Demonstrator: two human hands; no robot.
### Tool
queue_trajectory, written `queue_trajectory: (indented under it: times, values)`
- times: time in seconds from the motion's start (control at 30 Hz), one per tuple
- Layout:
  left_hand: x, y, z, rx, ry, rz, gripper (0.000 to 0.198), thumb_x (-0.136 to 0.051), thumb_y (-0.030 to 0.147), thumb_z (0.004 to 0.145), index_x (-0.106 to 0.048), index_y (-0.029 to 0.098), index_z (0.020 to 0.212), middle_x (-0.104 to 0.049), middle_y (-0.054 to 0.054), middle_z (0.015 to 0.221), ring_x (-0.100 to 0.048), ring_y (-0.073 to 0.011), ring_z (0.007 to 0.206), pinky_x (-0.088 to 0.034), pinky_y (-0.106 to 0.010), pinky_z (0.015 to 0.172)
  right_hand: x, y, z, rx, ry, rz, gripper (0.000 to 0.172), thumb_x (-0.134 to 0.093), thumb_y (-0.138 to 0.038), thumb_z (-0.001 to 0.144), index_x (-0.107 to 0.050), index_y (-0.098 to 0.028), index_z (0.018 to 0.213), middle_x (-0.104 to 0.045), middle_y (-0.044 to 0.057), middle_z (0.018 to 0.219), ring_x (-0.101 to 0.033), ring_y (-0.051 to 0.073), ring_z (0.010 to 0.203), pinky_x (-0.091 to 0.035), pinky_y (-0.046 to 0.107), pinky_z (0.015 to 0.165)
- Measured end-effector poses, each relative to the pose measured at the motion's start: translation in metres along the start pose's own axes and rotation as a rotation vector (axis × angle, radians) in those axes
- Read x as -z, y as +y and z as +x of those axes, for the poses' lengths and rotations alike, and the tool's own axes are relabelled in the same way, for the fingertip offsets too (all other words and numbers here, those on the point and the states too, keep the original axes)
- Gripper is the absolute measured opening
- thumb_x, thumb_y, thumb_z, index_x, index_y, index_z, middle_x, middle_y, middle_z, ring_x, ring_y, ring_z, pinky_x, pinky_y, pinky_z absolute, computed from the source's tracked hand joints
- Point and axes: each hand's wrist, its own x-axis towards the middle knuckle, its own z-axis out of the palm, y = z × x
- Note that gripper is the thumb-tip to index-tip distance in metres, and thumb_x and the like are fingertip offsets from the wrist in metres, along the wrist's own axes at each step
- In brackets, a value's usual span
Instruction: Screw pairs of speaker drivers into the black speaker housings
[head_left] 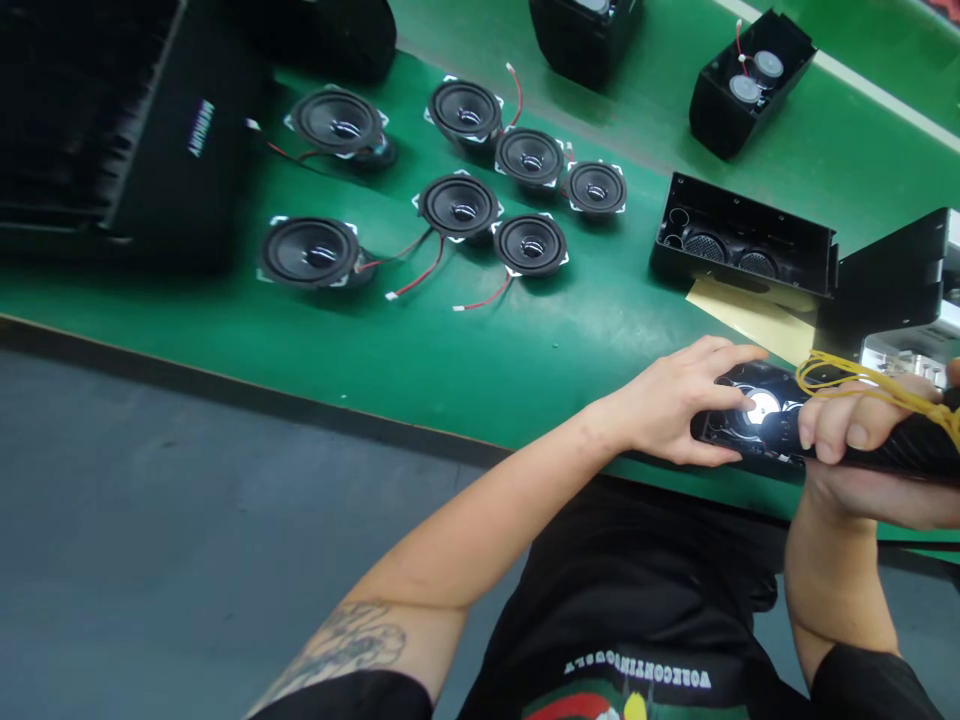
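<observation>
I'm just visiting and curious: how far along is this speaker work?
Looks done: the rear housing already holds two wired drivers. In hand: the left hand presses on the near housing while the right hand holds a dark tool to it. Left: seven loose speaker cones and an open housing lie on the green mat.

Two pieces of writing show, both hard to read. On the far left of the green counter (487, 340) stands a large black cabinet (150, 170). Its side carries a short white wordmark (201, 128), turned on end and too blurred to spell out. Below the counter's near edge, the person's black shirt (637, 590) bears one line of small white capitals (637, 673), seen upside down. The middle looks like "CONTIN", and the rest cannot be told for sure. No numbers or labels can be read on anything else on the counter.
</observation>
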Motion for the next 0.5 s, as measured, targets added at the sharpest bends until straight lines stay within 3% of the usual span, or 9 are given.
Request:
queue_trajectory:
  times: [0.2, 0.3, 0.37, 0.5]
  values:
    - [0.002, 0.001, 0.0, -0.033, 0.006, 0.011, 0.042, -0.079, 0.047, 0.091, -0.078, 0.017, 0.119, -0.054, -0.022, 0.157, -0.054, -0.0372, 0.138, -0.049, -0.057, 0.118, -0.016, -0.003, 0.005, 0.009, -0.025, 0.092, 0.055, -0.071, -0.071, 0.088, -0.07, -0.028, 0.123, -0.056, -0.006, 0.064, -0.042, 0.012, 0.039, -0.043, 0.028, 0.041]
    - [0.003, 0.001, 0.0, -0.024, -0.016, 0.016, 0.044, -0.079, 0.05, 0.091, -0.078, 0.019, 0.121, -0.055, -0.021, 0.157, -0.055, -0.0365, 0.135, -0.049, -0.057, 0.118, -0.018, -0.002, 0.004, -0.001, -0.124, 0.094, 0.035, -0.065, -0.057, 0.097, -0.074, -0.029, 0.117, -0.057, -0.005, 0.062, -0.043, 0.013, 0.037, -0.043, 0.028, 0.039]
    - [0.002, 0.001, 0.0, -0.011, -0.039, 0.016, 0.044, -0.079, 0.052, 0.09, -0.078, 0.021, 0.122, -0.055, -0.018, 0.157, -0.055, -0.0358, 0.135, -0.049, -0.057, 0.118, -0.02, -0.001, 0.002, -0.009, -0.178, 0.09, 0.022, -0.071, -0.04, 0.095, -0.075, -0.031, 0.115, -0.058, -0.006, 0.061, -0.044, 0.013, 0.036, -0.044, 0.027, 0.039]
    - [0.0, 0.001, 0.0, -0.034, -0.038, 0.018, 0.048, -0.08, 0.052, 0.089, -0.078, 0.02, 0.125, -0.055, -0.02, 0.155, -0.055, -0.0354, 0.134, -0.049, -0.056, 0.119, -0.024, 0.002, 0.0, -0.015, -0.228, 0.092, 0.027, -0.079, -0.021, 0.085, -0.074, -0.033, 0.108, -0.054, -0.009, 0.057, -0.045, 0.011, 0.035, -0.044, 0.023, 0.04]
